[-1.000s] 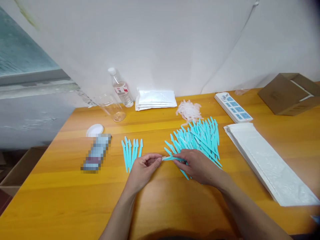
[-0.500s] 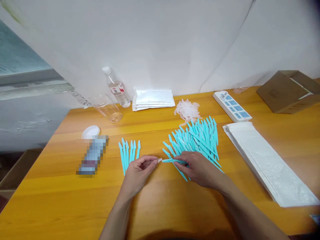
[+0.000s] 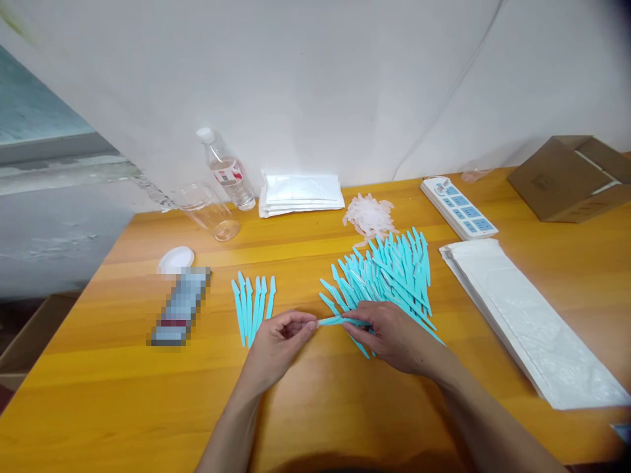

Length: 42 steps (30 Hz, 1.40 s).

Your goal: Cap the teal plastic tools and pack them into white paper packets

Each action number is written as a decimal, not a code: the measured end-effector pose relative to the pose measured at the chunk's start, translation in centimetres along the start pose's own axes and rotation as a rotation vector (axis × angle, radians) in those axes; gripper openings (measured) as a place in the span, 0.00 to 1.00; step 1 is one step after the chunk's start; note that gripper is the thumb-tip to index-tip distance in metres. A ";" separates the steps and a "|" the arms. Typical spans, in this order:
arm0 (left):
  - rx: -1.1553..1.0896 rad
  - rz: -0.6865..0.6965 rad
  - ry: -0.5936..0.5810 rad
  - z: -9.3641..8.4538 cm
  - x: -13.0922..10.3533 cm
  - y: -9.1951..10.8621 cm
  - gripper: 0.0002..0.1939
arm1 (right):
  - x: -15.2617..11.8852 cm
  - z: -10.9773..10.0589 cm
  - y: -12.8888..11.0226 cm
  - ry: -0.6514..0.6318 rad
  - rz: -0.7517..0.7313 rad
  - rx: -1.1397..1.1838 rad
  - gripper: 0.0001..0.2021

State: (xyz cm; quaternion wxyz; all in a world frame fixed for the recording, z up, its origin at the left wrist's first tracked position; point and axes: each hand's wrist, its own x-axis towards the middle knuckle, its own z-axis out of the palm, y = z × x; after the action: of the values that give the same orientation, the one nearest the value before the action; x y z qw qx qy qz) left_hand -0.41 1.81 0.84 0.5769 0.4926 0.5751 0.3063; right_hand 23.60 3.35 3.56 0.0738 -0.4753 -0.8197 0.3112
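Observation:
My right hand (image 3: 387, 334) pinches the handle of a turquoise eyebrow razor (image 3: 329, 321), whose blade end points left. Between thumb and fingertips of my left hand (image 3: 282, 341) is a small clear plastic cap (image 3: 318, 323), now meeting the razor's tip; how far it is on cannot be made out, as my fingers cover most of it. A large heap of turquoise razors (image 3: 394, 269) lies behind and under my right hand. Several more razors (image 3: 256, 302) lie in a row just beyond my left hand. Translucent caps (image 3: 369, 215) are piled behind the heap.
At the back left stand a water bottle (image 3: 229, 174) and a clear jar (image 3: 210, 213); a white lid (image 3: 177, 260) and a blurred-out flat object (image 3: 181, 305) are nearer. White packets (image 3: 302, 192) rest by the wall. Rightward are a power strip (image 3: 459, 209), a white padded envelope (image 3: 532, 322) and a cardboard box (image 3: 566, 180).
The gap between the cap and the razor has closed: my left hand has moved slightly right, bringing the cap onto the razor's tip. My right hand has barely moved.

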 end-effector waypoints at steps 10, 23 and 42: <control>-0.403 0.002 0.222 4.7 -0.3 -1.4 0.17 | 0.8 2.8 -2.4 0.114 0.016 0.176 0.14; 0.818 0.127 0.632 -2.2 2.9 -1.2 0.15 | -0.9 5.4 -5.3 0.043 0.034 0.081 0.16; 0.826 0.603 0.377 1.8 -2.9 -2.1 0.06 | -0.2 6.1 -3.0 0.189 0.308 -0.373 0.14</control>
State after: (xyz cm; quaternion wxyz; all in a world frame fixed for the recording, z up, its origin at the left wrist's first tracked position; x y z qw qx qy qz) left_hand 0.42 -1.96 -0.32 0.1089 0.7580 0.5741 0.2898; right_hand 18.98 -0.58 0.49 0.0130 -0.6267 -0.7704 0.1166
